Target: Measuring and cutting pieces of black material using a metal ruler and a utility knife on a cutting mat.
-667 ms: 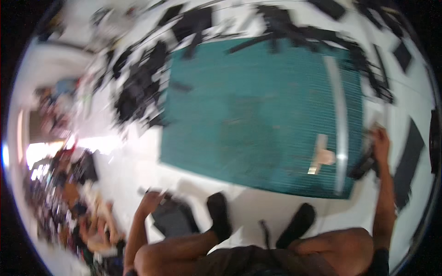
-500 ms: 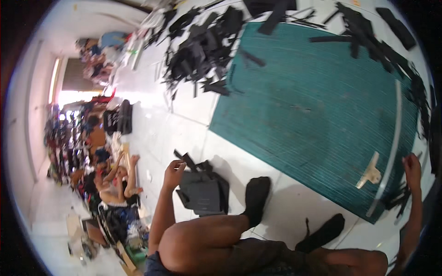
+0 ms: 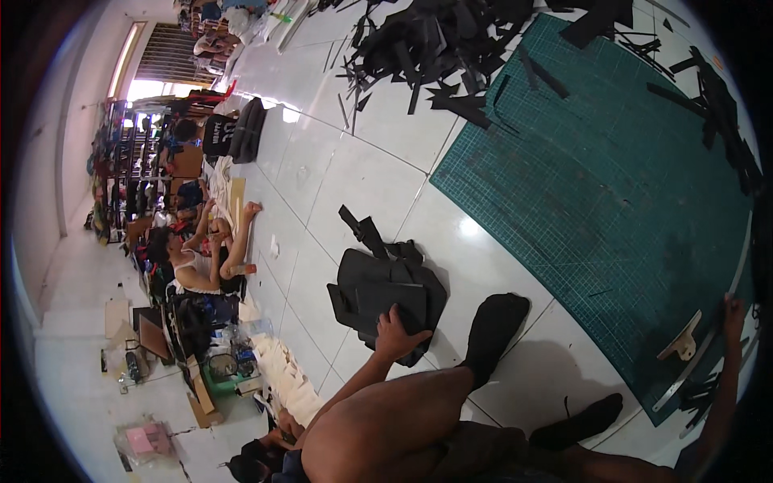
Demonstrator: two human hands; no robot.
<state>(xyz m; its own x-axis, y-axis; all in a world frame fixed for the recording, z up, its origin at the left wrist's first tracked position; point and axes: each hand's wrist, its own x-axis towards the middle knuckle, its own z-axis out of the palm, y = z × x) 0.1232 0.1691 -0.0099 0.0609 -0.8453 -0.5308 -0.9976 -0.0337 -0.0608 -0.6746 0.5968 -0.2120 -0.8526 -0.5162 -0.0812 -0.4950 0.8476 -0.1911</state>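
Observation:
My left hand [image 3: 396, 335], fingers spread, rests on a stack of flat black pieces [image 3: 390, 299] on the tiled floor, left of my feet. Whether they are fabric or foam I cannot tell. Black strips [image 3: 364, 229] lie at its far end. Far to the right, my right hand [image 3: 733, 319] is at the edge of a green cutting mat [image 3: 580, 185]. It overlaps a long pale metal ruler [image 3: 708, 342]; its fingers are too small and dark to show whether they grip it. A wood-coloured tool with a wide straight blade [image 3: 683, 338] lies on the mat beside the ruler.
A heap of black offcuts [image 3: 435, 40] covers the floor beyond the mat, with more scraps [image 3: 713, 105] along its right side. My feet in black socks [image 3: 498, 330] stand near the mat. Other people [image 3: 201, 258] sit on the left among boxes and bags.
My left hand has come down from the air onto the black stack, its fingers spreading. The view has swung to the left. My right hand now overlaps the ruler instead of being beside it.

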